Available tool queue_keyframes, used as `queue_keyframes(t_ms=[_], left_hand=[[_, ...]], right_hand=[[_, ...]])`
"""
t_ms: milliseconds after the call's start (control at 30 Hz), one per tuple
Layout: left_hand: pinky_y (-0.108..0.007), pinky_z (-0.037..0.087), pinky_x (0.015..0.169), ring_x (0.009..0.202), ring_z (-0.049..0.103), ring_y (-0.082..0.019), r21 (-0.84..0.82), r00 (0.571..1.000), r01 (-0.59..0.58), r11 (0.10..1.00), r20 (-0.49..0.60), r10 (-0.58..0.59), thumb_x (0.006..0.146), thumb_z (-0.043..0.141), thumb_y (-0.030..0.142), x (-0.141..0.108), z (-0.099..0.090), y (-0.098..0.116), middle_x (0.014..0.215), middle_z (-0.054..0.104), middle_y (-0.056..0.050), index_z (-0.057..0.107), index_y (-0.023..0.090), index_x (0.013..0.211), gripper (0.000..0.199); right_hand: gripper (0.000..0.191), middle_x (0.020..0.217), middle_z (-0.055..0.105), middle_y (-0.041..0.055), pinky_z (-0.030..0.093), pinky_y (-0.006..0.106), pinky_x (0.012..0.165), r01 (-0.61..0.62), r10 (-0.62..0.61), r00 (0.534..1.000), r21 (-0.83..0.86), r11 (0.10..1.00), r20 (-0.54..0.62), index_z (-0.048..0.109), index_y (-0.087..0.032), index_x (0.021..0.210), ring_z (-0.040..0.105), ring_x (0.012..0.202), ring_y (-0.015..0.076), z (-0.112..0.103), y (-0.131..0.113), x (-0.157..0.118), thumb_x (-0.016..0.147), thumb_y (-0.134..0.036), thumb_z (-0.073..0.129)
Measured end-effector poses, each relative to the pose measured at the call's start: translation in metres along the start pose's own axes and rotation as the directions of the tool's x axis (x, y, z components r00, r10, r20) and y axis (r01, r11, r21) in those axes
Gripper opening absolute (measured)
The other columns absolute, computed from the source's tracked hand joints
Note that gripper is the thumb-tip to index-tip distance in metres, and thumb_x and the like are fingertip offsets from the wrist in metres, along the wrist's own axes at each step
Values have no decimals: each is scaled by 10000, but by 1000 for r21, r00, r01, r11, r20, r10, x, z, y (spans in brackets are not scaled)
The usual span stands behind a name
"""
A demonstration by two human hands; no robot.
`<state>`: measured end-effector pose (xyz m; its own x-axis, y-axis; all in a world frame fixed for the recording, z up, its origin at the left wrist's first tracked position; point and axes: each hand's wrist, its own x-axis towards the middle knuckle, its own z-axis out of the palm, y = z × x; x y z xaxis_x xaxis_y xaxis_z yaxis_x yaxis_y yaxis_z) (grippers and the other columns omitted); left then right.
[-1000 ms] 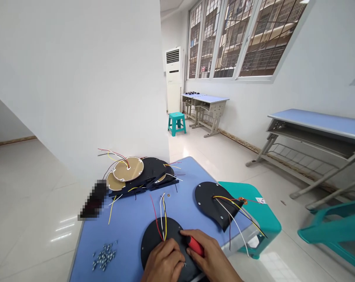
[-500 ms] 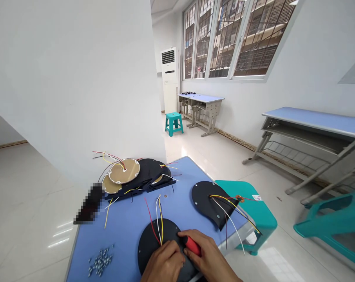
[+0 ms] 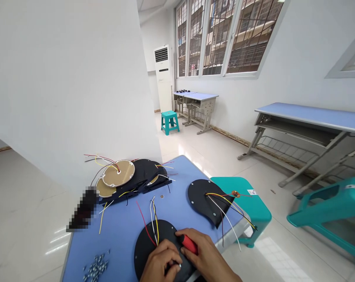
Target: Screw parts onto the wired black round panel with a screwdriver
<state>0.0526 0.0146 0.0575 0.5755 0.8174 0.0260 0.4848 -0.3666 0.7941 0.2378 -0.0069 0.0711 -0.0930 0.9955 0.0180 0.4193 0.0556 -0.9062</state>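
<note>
A black round plate (image 3: 142, 250) with red, white, yellow and black wires lies at the near edge of the blue table. Over it, my left hand (image 3: 162, 260) has its fingers pinched around a small silvery screw (image 3: 180, 265). Just to the right, my right hand (image 3: 205, 252) is wrapped round a red-handled screwdriver (image 3: 190, 244), whose tip is hidden. Loose screws (image 3: 96, 268) are piled at the left. Another black plate (image 3: 203, 199) with screws and wires rests toward the right edge.
Stacked black parts with gold discs (image 3: 118, 173) stand at the table's back left, by a white wall. A teal stool (image 3: 248, 188) adjoins the table's right side. A blue-topped desk (image 3: 307, 113) stands farther right.
The whole view has shifted slightly, so things appear farther left. My left fingers have turned a little, and the screw between them shows more clearly. My right hand keeps its hold on the screwdriver.
</note>
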Motion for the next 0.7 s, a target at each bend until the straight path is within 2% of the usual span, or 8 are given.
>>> queue_keyframes(t_ms=[400, 600, 700], left_hand=[[-167, 445, 631, 699, 588, -86, 17, 999, -31, 999, -39, 32, 666, 556, -60, -1, 6, -6, 879, 661, -8, 716, 211, 781, 335], [-171, 440, 653, 732, 600, -99, 10, 1000, 22, 1000, 12, -22, 661, 553, -48, 0, 4, -4, 906, 666, -16, 714, 203, 779, 320], [-176, 437, 660, 736, 596, -104, 2, 999, 53, 999, -9, -53, 652, 540, -55, 0, 3, -2, 904, 667, -14, 702, 200, 756, 319]], right_hand=[[413, 1058, 729, 23, 466, 313, 884, -18, 18, 1000, 36, 999, 6, 706, -264, 1093, 660, 985, 217, 0, -1, -1, 732, -108, 576], [422, 1081, 719, 26, 455, 311, 895, -23, 22, 999, 44, 999, 24, 695, -256, 1122, 648, 1008, 213, 0, 2, -2, 745, -102, 583], [422, 1073, 721, 31, 455, 315, 892, -28, 27, 999, 30, 999, 21, 693, -249, 1125, 651, 1001, 217, 0, 1, -1, 749, -92, 585]])
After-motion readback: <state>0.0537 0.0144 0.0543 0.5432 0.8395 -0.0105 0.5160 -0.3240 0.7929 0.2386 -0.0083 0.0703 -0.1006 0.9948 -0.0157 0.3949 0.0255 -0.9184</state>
